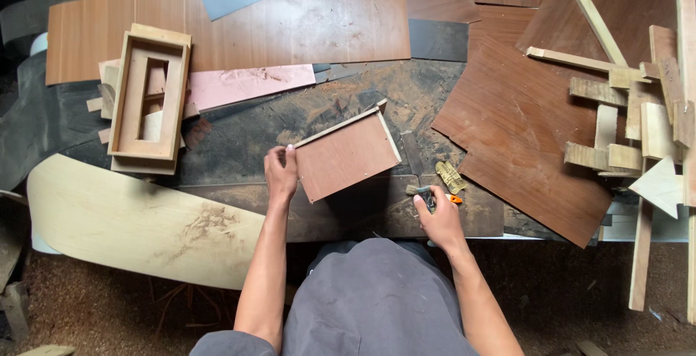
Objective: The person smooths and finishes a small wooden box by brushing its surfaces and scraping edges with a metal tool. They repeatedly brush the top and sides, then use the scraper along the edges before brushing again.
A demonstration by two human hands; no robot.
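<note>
Plywood board (346, 159) with a reddish veneer face and pale edge strips is lying tilted on the dark worktop (239, 146), and the person's left hand (280, 173) is pinching its left edge with fingers closed on it. Right hand (437, 214) is curling shut around a small brush or knife-like tool (428, 195) with an orange bit showing just beside it; exact tool hard to tell. Risk as judged: board is being held at one edge only, so it could be pivoting or sliding on the gritty top if pressed from the right; tool could be slipping toward the holding fingers since they are sitting right at the edge. A crumpled yellowish rag or glove (450, 176) is lying near the tool. Worktop is looking dusty and stained, crowded with loose veneer sheets: a long brown sheet (225, 26) at the back, a pink strip (246, 84), a large dark-red sheet (522, 131) on the right. An open pale wooden frame box (148, 95) is sitting to the left, well apart from the board. A heap of wood offcuts (638, 109) is piling up on the far right. A curved pale sheet (130, 222) is hanging off the near left edge. Floor below is showing sawdust and scraps; looks like a workshop.
</note>
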